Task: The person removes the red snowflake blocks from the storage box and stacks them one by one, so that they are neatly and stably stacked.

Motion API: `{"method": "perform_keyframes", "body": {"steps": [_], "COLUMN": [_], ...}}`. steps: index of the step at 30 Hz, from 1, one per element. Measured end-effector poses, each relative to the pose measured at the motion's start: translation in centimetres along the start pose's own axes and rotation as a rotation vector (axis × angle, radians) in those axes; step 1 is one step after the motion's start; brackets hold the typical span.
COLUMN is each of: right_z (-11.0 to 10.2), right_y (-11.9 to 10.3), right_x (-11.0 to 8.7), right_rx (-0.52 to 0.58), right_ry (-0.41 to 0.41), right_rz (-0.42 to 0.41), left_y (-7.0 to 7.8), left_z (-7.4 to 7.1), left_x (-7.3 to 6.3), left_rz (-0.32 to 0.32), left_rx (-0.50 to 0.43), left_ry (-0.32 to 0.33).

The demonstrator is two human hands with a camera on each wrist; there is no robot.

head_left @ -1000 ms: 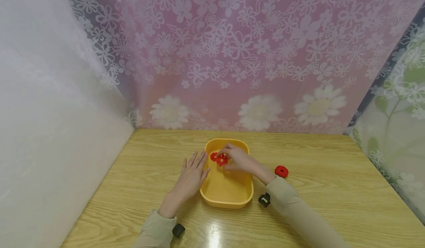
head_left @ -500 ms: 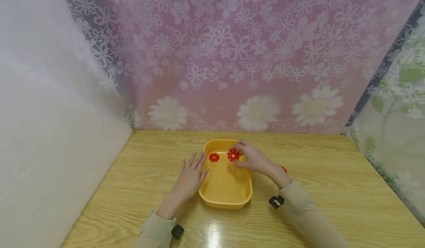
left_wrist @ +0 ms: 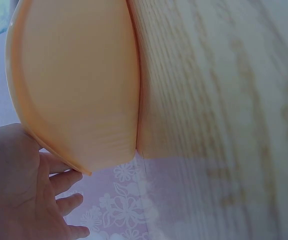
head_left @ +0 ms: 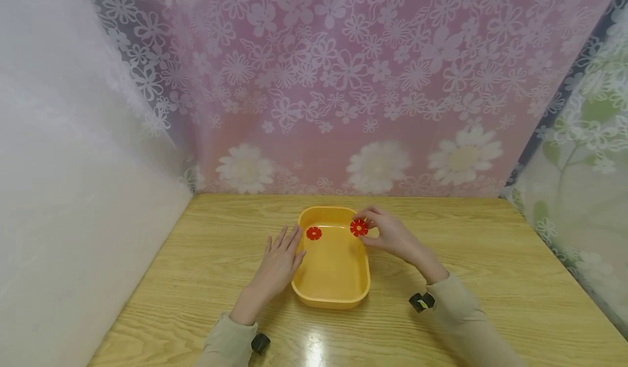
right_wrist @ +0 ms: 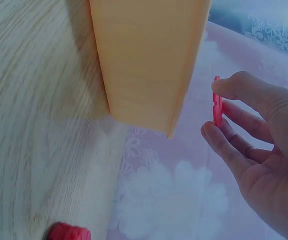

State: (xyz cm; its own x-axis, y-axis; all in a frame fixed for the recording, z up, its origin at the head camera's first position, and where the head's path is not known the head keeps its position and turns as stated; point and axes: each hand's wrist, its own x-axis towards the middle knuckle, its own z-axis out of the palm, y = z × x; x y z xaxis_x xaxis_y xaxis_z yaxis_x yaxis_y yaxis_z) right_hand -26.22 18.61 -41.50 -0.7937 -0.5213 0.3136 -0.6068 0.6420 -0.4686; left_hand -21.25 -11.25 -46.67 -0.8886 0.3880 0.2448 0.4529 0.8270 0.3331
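Note:
A yellow plastic tray (head_left: pixel 331 285) with raised walls sits on the table. One flat red notched disc (head_left: pixel 314 233), flower-like, lies inside at its far left. My left hand (head_left: pixel 275 266) rests against the tray's left rim, fingers spread and fairly straight; the left wrist view shows the fingers along the tray rim (left_wrist: pixel 74 167). Over the far right rim, my right hand (head_left: pixel 394 239) pinches a second red notched disc (head_left: pixel 359 228) between thumb and fingers. In the right wrist view that pinched disc (right_wrist: pixel 217 105) appears edge-on, apart from the tray wall (right_wrist: pixel 144 65).
A thick red notched piece (right_wrist: pixel 68 233) sits on the table right of the tray, hidden in the head view behind my right arm. The wood-grained table (head_left: pixel 221 225) meets a flowered pink curtain (head_left: pixel 314 110) at the back.
My right hand has carried its red disc rightward, from beside the other disc to the tray's right rim. The red piece on the table has become hidden. My left hand stays put.

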Motion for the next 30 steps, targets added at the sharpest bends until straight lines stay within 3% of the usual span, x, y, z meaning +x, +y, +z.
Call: {"method": "perform_keyframes", "body": {"steps": [13,30], "right_z": [-2.1,-3.1], "right_y": [1.9,4.6], "right_x": [-2.6,-6.6], "right_rx": [-0.064,-0.099], "right_ry": [0.058,0.084], "right_rz": [0.063,0.125], "left_y": [-0.1,0.0], "left_z": [0.3,0.1], "left_x": [0.1,0.1], "left_rz": [0.003,-0.003], "left_rx": [0.009,-0.012], "left_ry": [0.007,-0.012]}}
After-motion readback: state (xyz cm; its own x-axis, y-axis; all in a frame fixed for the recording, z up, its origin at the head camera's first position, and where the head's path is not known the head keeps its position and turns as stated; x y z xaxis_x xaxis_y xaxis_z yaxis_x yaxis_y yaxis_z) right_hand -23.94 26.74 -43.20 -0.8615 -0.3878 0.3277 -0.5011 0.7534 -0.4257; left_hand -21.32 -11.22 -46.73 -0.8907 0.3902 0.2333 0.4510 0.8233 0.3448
